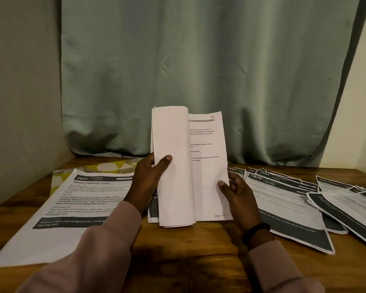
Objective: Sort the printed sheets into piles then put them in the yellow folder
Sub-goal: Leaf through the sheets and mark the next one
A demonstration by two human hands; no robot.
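Holding a curled, upright stack of thin printed sheets (pixel 178 166), left hand (pixel 150 178) and right hand (pixel 237 193) grip its edges above a wooden table (pixel 188 261).

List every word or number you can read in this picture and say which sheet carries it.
"2652" and "Screen Cleaning Check": large white printed sheet on the left.
"670": front white sheet with dark header on the right.
"701": white sheet just behind it.
"623", partly hidden: sheet by the right hand.
Body text everywhere, and the upright held white stack: too blurred.
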